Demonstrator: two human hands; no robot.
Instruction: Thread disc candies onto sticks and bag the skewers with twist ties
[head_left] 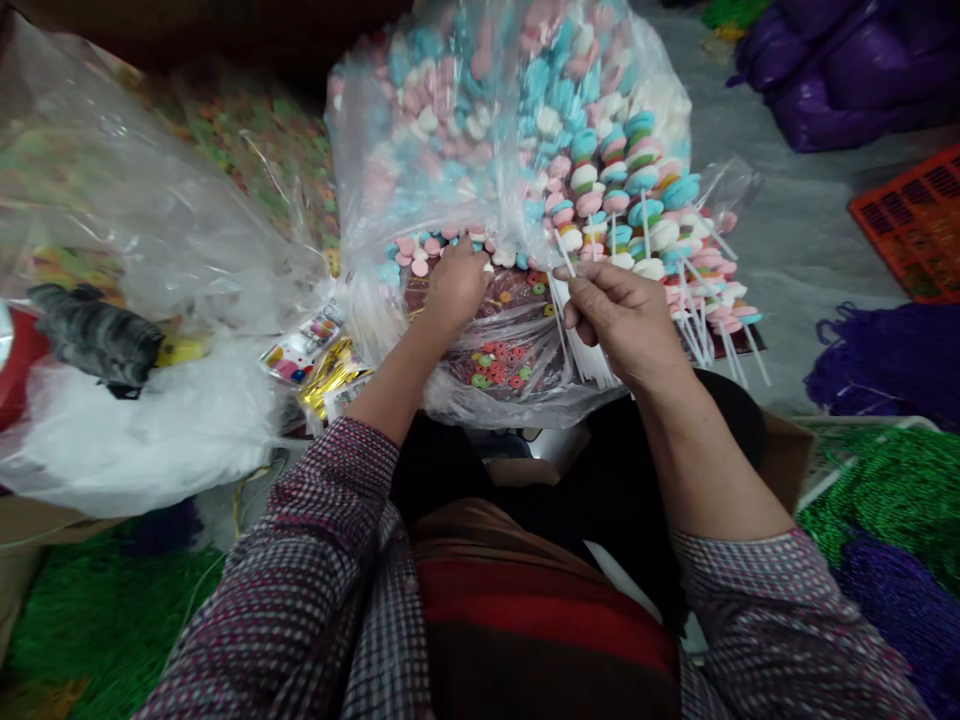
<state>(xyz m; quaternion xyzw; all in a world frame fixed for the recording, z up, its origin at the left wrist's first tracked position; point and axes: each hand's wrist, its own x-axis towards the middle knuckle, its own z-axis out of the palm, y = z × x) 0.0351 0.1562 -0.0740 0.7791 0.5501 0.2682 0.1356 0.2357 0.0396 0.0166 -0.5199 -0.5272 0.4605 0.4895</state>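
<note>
Inside the mouth of a large clear plastic bag (420, 180), my left hand (459, 282) reaches down to loose pink, white and blue marshmallow candies (420, 255). Its fingers are bent and drawn together, and whatever is between them is hidden. My right hand (626, 318) pinches a thin white stick (564, 252) between thumb and fingers. More white sticks (581, 345) lie in a bundle under that hand. Just beyond it rest several finished-looking skewers of marshmallows (615, 175) on white sticks. Small coloured rings (499, 365) show on the brown surface under the plastic.
Another clear bag (255, 170) of green and orange pieces stands at left, near a dark wrapped tool (101, 335). Gold ties (334, 375) and printed packets (300, 350) lie beside the big bag. An orange crate (911, 225) and green strands (892, 490) are at right.
</note>
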